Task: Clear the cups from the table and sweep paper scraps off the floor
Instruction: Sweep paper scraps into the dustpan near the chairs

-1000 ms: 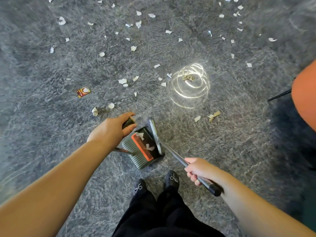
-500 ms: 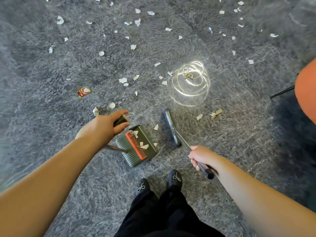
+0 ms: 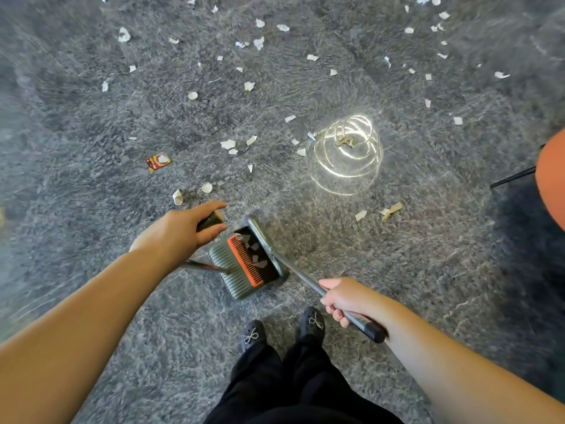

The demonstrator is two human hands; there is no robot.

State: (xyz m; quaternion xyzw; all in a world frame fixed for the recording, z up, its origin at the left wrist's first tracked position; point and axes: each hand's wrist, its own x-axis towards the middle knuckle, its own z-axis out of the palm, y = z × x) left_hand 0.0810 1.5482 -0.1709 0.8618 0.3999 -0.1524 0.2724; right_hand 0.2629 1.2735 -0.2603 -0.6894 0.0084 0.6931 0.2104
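Several paper scraps (image 3: 255,254) lie in the dustpan (image 3: 244,264), its handle gripped by the left hand (image 3: 180,232), while the right hand (image 3: 345,296) grips the broom (image 3: 267,240) at its mouth; sweeping is under way, and next comes a reach for scraps beyond the dustpan.

You will find no text, brand or number here that can be read. The small red wrapper (image 3: 157,162) on the carpet (image 3: 91,123) bears printing, but it is too small to make out.
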